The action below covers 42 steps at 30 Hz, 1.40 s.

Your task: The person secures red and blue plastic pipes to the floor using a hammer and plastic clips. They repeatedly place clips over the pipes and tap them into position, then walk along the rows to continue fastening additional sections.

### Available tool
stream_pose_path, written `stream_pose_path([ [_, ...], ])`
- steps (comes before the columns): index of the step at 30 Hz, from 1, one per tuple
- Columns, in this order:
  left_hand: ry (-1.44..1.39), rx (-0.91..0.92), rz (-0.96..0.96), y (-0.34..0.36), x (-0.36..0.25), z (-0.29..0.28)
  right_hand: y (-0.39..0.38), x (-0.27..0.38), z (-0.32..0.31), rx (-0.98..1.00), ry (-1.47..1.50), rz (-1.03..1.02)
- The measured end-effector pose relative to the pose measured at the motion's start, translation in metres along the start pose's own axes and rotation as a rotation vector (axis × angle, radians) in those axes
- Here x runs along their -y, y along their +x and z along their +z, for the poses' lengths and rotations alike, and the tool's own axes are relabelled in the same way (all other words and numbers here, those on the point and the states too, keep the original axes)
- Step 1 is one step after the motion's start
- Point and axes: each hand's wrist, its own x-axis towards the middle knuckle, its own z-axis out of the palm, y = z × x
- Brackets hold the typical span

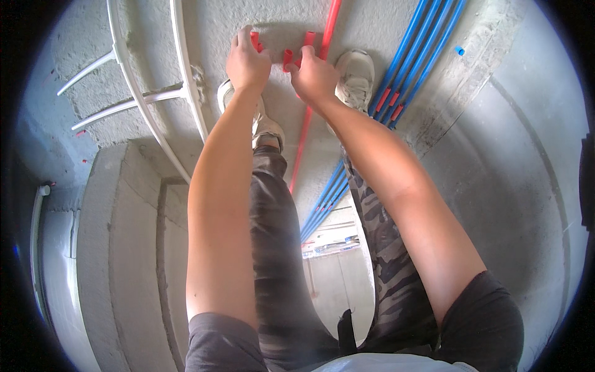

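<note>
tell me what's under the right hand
A red pipe shows on either side of the right hand, apparently running under it. Short red pieces show beside it; whatever the hand covers is hidden.

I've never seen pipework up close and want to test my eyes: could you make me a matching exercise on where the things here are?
Things:
1. Short red pieces
2. Long red pipe
3. Blue pipes
4. White pipes

Places:
A. Running between left shoe and right shoe
B. Left of the left shoe
C. At the left hand and right hand
D. Passing just right of the right shoe

Pairs: 1-C, 2-A, 3-D, 4-B
</note>
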Motion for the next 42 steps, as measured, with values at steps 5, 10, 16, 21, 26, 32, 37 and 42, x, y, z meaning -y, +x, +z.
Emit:
stream_pose_path([
  [5,0.009,0.004,0.01,-0.008,0.011,-0.001,0.003,0.0,0.006,0.027,-0.087,-0.134],
  [10,-0.051,0.02,-0.083,-0.01,0.003,-0.003,0.012,0.017,0.007,0.064,-0.004,0.034],
  [16,-0.068,0.054,-0.13,-0.014,0.002,-0.002,0.026,0.035,-0.005,0.099,-0.014,0.208],
  [21,-0.082,0.048,-0.111,-0.015,0.003,-0.004,0.033,0.017,-0.015,0.012,0.119,0.346],
  [26,-0.03,0.094,-0.075,-0.021,0.002,-0.003,0.037,0.017,-0.019,0.004,0.155,0.362],
  [32,-0.115,0.063,-0.077,-0.025,-0.001,-0.003,0.045,0.027,-0.025,0.067,0.208,0.335],
  [37,-0.197,-0.012,-0.022,-0.011,-0.007,0.002,0.041,0.032,-0.029,0.011,0.18,0.333],
  [42,-0.175,0.014,0.049,0.009,-0.018,0.006,0.039,0.027,-0.028,-0.021,0.185,0.307],
])
